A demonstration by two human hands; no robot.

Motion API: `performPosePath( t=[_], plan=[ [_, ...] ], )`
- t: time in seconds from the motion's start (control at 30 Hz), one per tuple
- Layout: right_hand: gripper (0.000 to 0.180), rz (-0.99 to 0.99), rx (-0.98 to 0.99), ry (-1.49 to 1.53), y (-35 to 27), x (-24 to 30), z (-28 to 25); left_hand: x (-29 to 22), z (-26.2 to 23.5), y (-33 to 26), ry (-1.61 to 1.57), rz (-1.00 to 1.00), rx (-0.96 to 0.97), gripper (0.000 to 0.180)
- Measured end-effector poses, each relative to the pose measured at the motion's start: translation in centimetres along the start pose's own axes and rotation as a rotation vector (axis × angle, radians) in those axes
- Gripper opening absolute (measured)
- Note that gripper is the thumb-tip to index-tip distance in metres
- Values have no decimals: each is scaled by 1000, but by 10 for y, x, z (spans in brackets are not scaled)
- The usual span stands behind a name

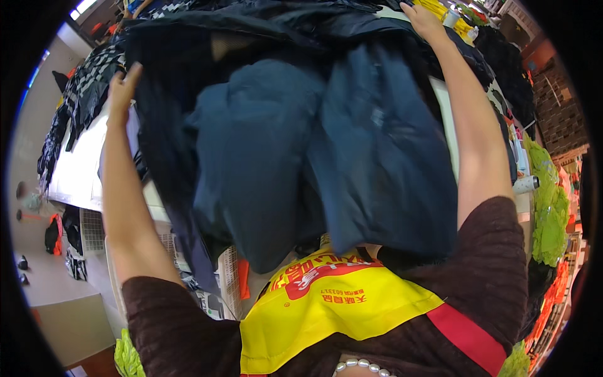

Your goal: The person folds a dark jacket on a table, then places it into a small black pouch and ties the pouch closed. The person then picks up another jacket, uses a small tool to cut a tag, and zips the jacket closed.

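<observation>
A large dark navy garment is spread out in front of me and blurred by motion. Two wide panels of it hang toward my body, and its black upper part stretches across the far side. At its far left edge, my left hand is closed on the dark fabric, arm reaching forward. My right hand reaches further out, at the garment's far right edge, fingers closed on the cloth as far as I can see. Both hands' fingertips are partly lost against the dark material. Much of the table beneath is hidden.
A white table surface shows at the left, with black-and-white checkered cloth over it. White plastic crates stand below. At the right are a thread spool and lime-green fabric. Yellow cloth lies at the far right.
</observation>
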State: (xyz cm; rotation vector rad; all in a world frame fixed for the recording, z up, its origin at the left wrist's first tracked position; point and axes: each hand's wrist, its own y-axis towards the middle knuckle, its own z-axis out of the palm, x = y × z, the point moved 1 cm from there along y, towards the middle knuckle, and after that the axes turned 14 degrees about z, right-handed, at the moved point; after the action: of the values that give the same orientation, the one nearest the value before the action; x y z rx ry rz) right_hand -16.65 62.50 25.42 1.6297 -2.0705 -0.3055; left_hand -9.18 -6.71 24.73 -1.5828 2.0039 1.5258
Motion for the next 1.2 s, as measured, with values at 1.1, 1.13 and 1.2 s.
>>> performPosePath(
  t=[1.1,1.13,1.2],
  plan=[
    [36,588,-22,1362,-138,-61,-73,33,103,-287,846,312,277,60],
    [37,355,45,1244,-173,5,-93,35,89,-302,925,272,262,65],
    [40,-266,166,698,-251,76,-77,45,61,-323,1141,154,187,77]
  ],
)
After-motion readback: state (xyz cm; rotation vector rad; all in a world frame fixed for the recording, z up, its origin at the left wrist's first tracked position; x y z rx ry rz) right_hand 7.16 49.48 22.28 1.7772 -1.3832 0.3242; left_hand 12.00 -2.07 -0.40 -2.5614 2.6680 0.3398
